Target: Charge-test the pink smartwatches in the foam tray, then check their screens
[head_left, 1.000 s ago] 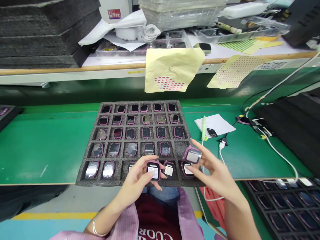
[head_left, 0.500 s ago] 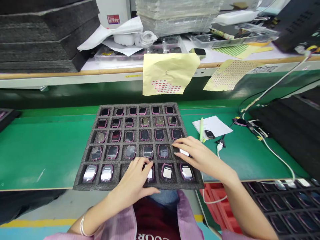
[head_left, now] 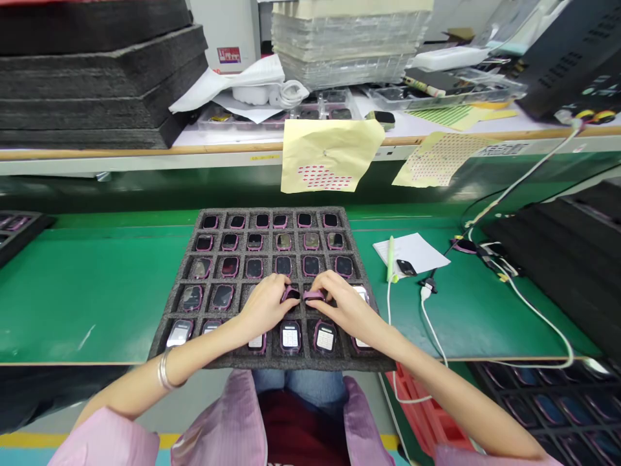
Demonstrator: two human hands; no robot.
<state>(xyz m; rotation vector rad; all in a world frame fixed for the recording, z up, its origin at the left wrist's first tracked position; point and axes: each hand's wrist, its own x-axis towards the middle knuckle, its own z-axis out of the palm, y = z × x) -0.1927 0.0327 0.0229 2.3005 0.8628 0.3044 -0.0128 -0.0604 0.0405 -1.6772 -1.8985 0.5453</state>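
A black foam tray (head_left: 272, 217) lies on the green bench, with a pink-framed smartwatch in each visible compartment. My left hand (head_left: 268, 299) pinches one smartwatch (head_left: 290, 294) in the second row from the front, tilted in its cell. Just right of it, my right hand (head_left: 339, 301) grips another smartwatch (head_left: 314, 296) by its edge, also tilted. In the front row, several watches have lit white screens, such as the watch (head_left: 325, 336) below my right hand. My forearms partly cover other front-row watches.
Right of the tray lie white paper (head_left: 422, 252), a green pen (head_left: 391, 252) and a white cable (head_left: 434, 323). Black foam trays (head_left: 97, 90) are stacked on the shelf. Another tray of watches (head_left: 557, 401) sits lower right, near red bins (head_left: 431, 421).
My left hand has moved up from the front row and my right hand has moved left; both now grip neighbouring watches. More front-row watches show lit screens. The view has shifted slightly.
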